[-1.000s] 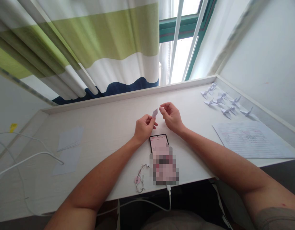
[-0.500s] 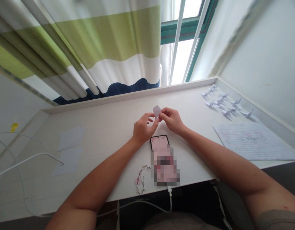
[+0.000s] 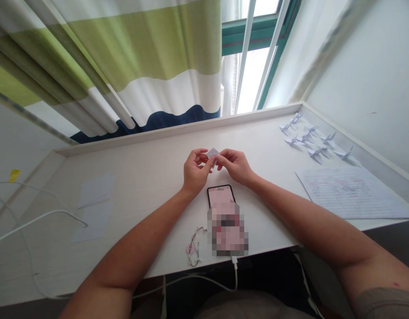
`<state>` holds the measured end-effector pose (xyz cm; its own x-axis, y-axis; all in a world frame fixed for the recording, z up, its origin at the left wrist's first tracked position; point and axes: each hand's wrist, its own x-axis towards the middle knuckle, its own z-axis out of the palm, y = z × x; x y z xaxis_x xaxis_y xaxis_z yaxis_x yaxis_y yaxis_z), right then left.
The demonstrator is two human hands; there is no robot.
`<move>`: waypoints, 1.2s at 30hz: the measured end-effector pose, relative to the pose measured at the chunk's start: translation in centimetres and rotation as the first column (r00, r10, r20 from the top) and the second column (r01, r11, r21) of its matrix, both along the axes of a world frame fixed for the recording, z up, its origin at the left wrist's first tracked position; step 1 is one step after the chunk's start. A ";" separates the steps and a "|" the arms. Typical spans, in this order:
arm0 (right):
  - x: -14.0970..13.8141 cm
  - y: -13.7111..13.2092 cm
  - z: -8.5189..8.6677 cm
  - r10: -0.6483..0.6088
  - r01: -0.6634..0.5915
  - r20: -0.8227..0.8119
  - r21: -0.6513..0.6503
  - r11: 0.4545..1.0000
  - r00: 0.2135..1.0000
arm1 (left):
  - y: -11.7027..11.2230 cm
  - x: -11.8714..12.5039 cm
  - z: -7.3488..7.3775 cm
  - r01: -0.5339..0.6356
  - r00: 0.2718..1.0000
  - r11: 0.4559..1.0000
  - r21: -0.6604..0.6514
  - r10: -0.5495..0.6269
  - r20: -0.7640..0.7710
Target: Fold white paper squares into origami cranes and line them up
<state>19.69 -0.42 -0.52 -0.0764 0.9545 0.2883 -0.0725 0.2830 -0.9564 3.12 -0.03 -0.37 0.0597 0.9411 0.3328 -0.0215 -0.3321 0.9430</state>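
A small folded piece of white paper (image 3: 213, 153) is held up over the middle of the desk, its pointed top facing away from me. My left hand (image 3: 196, 169) pinches it from the left, with the thumb against its lower part. From the other side my right hand (image 3: 235, 166) grips its right edge between thumb and fingers. The fingers cover much of the paper's lower half. Just below the hands a phone (image 3: 221, 195) lies face up, its screen lit pink and partly blurred out.
Several folded paper cranes (image 3: 310, 133) stand at the back right, beyond a written-on sheet (image 3: 347, 192). Loose white paper pieces (image 3: 96, 192) lie at left near a white cable (image 3: 58, 212). A beaded phone strap (image 3: 192, 248) rests left of the phone. A raised rim (image 3: 177, 129) edges the desk.
The folded paper has turned, its tip now broader and lower between my hands. My left fingers have shifted and its thumb has moved onto the paper. The view has tilted slightly.
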 end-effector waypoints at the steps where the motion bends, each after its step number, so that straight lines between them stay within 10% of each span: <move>1: 0.0 0.0 0.0 -0.011 0.011 -0.003 0.006 1.000 1.000 | 0.0 0.0 0.0 0.002 1.000 1.000 -0.002 -0.002 0.002; 13: 0.6 0.4 -0.2 0.026 -0.026 -0.005 0.032 0.999 1.000 | 0.7 -0.3 -0.4 0.111 0.993 0.989 -0.100 -0.106 0.047; 36: 0.7 1.2 -1.2 0.054 -0.054 -0.011 0.021 0.998 0.998 | 0.7 -1.3 -0.4 0.016 0.947 0.958 0.285 0.077 -0.312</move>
